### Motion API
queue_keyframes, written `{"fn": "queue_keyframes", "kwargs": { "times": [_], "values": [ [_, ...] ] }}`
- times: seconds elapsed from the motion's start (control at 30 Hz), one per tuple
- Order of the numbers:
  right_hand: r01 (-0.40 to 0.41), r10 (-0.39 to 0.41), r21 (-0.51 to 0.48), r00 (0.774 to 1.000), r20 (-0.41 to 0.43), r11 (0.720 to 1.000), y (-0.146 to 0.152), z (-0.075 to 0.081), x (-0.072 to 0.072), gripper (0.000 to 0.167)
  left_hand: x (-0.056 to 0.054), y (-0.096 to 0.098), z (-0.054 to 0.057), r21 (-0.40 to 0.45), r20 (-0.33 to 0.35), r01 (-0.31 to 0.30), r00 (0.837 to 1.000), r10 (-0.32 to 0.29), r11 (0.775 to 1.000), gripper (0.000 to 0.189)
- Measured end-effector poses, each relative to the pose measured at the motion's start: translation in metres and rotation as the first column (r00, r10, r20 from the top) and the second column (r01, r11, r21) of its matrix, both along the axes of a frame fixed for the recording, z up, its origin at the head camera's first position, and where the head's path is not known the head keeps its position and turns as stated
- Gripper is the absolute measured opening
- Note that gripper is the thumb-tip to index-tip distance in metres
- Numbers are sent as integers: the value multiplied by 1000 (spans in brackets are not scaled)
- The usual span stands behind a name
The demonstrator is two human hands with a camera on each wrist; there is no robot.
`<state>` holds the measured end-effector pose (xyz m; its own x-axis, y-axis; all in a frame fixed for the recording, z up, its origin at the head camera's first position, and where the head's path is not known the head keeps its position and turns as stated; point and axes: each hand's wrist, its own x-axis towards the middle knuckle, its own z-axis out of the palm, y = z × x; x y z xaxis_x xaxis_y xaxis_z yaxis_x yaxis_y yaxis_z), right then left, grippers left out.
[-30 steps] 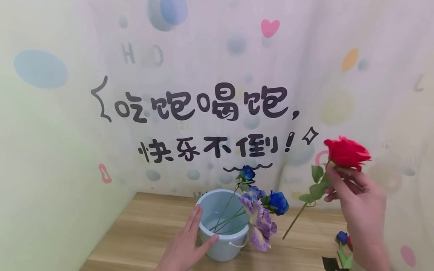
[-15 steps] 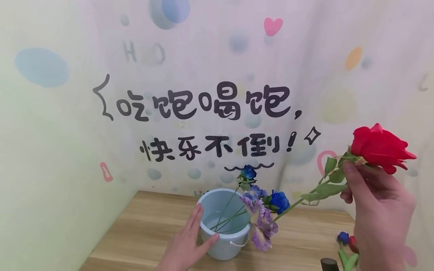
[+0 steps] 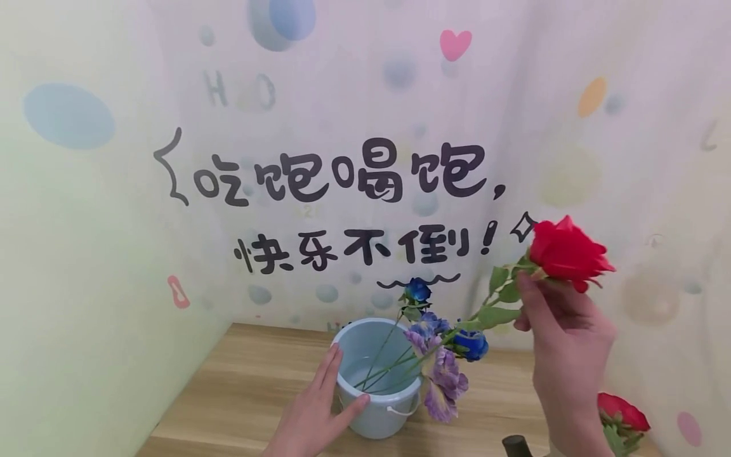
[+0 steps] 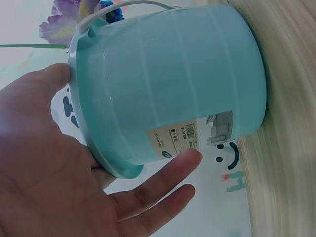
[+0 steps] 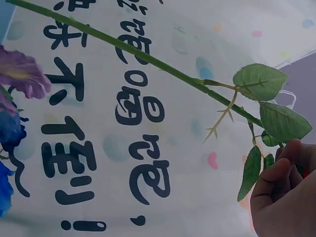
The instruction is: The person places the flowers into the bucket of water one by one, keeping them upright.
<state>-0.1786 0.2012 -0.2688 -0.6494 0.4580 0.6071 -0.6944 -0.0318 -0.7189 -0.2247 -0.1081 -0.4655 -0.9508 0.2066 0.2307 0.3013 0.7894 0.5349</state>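
Note:
My right hand [image 3: 571,339] pinches a red rose [image 3: 571,251] just below its bloom. The rose's long green stem [image 5: 163,66] slants down to the left, its lower end over the mouth of a light-blue bucket [image 3: 379,419]. Blue roses [image 3: 419,291] and a purple, iris-like flower [image 3: 445,384] stand in the bucket, leaning right over its rim. My left hand [image 3: 311,406] rests on the bucket's left side, thumb on the near rim and fingers extended. In the left wrist view, the thumb [image 4: 58,76] touches the rim and two fingers stretch along the labelled wall.
The bucket stands on a wooden table [image 3: 228,387] before a printed cloth backdrop [image 3: 342,95] with black lettering. Another red flower [image 3: 625,412] shows at lower right, beside my right forearm. A dark, short object [image 3: 516,445] pokes up at the bottom edge.
My right hand first moved right with the red rose, then came back left, bringing the stem's end over the bucket. The left hand and bucket stayed in place.

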Motion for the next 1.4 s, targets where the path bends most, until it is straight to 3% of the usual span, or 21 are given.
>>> {"fn": "queue_keyframes", "kwargs": {
  "times": [0.3, 0.57, 0.8, 0.97, 1.13, 1.4],
  "values": [
    [25, -44, 162, 993, 114, 986, -19, -23, -15, 20, 0, 1, 0, 8, 2, 15, 1000, -15, 1000, 101],
    [50, -98, 281, 982, 159, 958, -30, -44, -27, 16, -2, 1, 2, 3, -6, 3, 1000, -3, 1000, 101],
    [-31, -27, 269, 977, 209, 963, -37, -67, -34, 9, 0, 0, -1, 5, -14, 13, 1000, -13, 1000, 101],
    [-42, -49, 340, 966, 255, 939, -43, -82, -33, 8, 1, 0, -1, 7, -14, 15, 1000, -15, 1000, 101],
    [-119, -9, 343, 937, 349, 932, -50, -95, -32, 13, 1, -1, 0, 8, -15, 16, 1000, -16, 1000, 100],
    [-218, 44, 281, 855, 516, 935, -60, -113, -26, 23, 3, -1, 2, 4, -3, 14, 1000, -14, 1000, 100]
  ]
}}
